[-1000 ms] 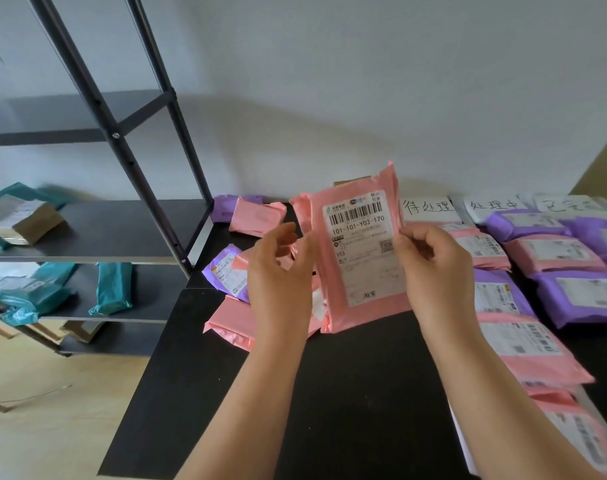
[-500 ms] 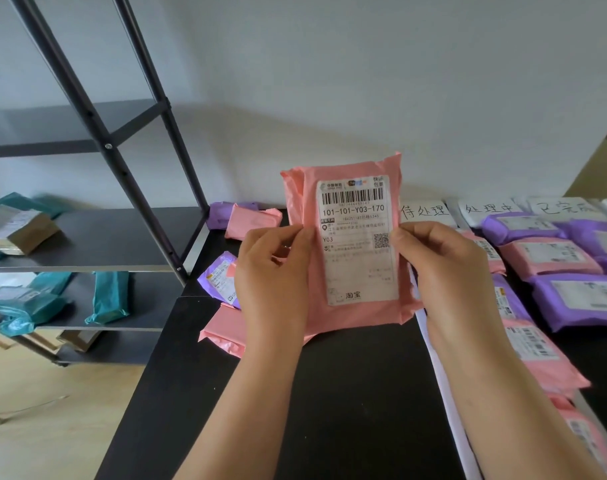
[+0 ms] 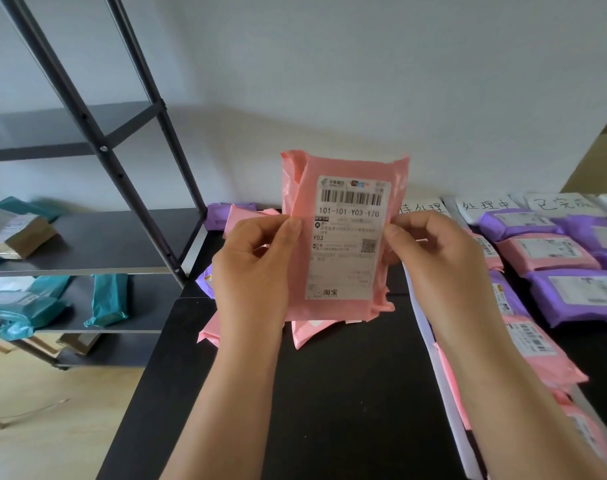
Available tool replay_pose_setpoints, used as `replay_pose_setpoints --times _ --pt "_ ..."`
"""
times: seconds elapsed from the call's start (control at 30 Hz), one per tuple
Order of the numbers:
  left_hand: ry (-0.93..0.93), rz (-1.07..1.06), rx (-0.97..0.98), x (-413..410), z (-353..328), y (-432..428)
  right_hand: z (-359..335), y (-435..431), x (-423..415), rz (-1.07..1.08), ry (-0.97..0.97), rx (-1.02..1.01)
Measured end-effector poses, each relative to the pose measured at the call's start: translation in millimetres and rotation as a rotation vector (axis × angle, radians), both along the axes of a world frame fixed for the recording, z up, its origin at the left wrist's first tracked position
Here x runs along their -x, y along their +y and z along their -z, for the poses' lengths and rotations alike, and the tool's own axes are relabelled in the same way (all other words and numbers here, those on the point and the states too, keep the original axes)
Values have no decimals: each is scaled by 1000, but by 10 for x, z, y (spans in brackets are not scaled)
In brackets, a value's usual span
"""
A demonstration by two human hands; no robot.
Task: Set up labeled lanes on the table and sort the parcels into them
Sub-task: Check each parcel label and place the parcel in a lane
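Observation:
I hold a pink parcel [image 3: 343, 237] upright in front of me, its white shipping label facing me. My left hand [image 3: 257, 268] pinches its left edge and my right hand [image 3: 433, 261] grips its right edge. Behind and below it a small heap of pink parcels [image 3: 309, 332] and purple ones lies on the black table [image 3: 347, 393]. To the right, white handwritten lane labels [image 3: 485, 204] head rows of pink and purple parcels [image 3: 544, 252]. A white strip [image 3: 433, 358] runs along the left side of the first lane.
A black metal shelf rack [image 3: 97, 237] stands left of the table, holding teal parcels [image 3: 109, 299] and a brown box [image 3: 18, 233]. A white wall is behind the table. Wooden floor [image 3: 52, 427] lies at lower left.
The pink parcel has been raised and turned from tilted to upright, square to me. Both hands kept their hold on its edges.

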State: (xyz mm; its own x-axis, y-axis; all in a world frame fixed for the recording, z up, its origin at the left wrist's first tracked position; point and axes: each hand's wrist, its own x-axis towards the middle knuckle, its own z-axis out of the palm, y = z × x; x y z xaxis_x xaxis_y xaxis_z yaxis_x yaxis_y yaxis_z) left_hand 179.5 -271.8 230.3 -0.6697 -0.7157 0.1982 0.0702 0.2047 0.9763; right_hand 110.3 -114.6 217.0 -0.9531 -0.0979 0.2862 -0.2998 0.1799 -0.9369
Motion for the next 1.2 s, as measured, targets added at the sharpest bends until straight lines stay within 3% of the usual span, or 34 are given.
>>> replay_pose_setpoints --times 0.1,0.53,0.83,1.0,1.2 --pt "-35 59 88 -34 0 29 -44 21 15 64 36 15" --pt "-47 144 50 -103 -48 26 -123 86 -11 100 28 143" --pt "-173 320 42 -133 15 -100 -172 172 64 188 -18 165" --pt "-123 232 49 -115 45 -57 -187 152 50 148 -44 129" --pt "-51 77 -69 -63 35 -57 -143 126 -40 39 -55 -74"
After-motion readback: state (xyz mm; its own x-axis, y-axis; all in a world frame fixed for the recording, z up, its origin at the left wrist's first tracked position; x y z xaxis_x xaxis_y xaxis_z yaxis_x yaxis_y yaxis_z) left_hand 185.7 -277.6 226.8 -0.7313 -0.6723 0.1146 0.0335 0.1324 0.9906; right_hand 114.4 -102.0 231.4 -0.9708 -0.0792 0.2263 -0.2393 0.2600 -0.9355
